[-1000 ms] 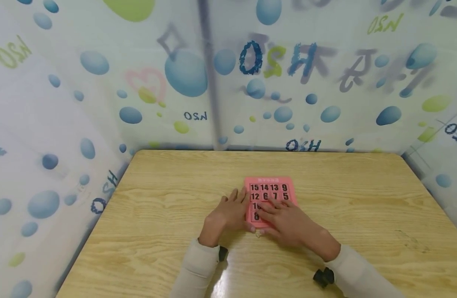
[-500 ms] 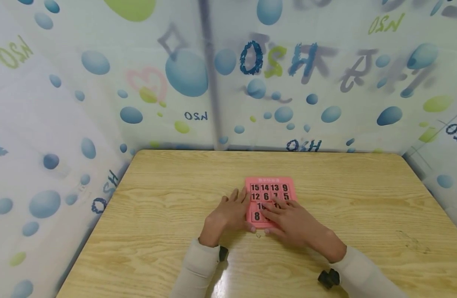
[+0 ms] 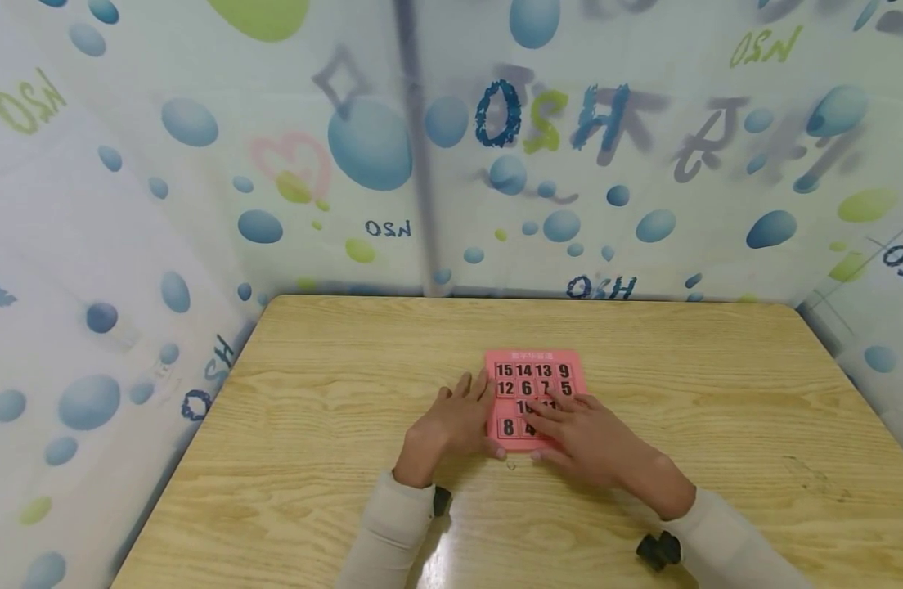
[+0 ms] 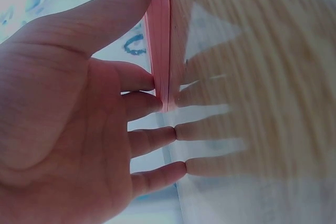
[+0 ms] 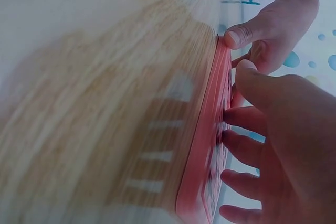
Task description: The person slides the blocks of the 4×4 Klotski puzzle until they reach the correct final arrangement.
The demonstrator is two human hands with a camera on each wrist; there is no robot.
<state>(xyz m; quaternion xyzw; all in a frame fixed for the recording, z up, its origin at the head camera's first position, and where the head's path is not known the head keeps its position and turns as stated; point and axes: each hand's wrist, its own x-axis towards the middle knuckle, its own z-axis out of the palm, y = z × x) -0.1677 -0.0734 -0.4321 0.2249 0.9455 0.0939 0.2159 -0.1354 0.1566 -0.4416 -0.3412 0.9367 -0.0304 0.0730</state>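
Observation:
A pink number sliding puzzle [image 3: 532, 357] lies flat on the wooden table. Black-numbered tiles fill its frame, and a gap shows at the left end of the third row. My left hand [image 3: 455, 419] holds the puzzle's left side, fingers along the edge and thumb at the near corner. In the left wrist view the two lower fingertips [image 4: 167, 177] touch the tabletop. Over the lower right tiles lies my right hand [image 3: 587, 438], its fingers spread and fingertips [image 5: 231, 137] on or just above the tile faces. It hides several lower right tiles.
The wooden table [image 3: 334, 368] extends around the puzzle on all sides. A white wall covering [image 3: 466, 196] with blue and green bubbles stands behind its far edge. Black wrist devices [image 3: 658, 550] sit at both sleeves.
The 10 tile has slid right by one place, leaving the gap at its left. My right hand has shifted right with it, uncovering more of the 4 tile. The left hand stays put.

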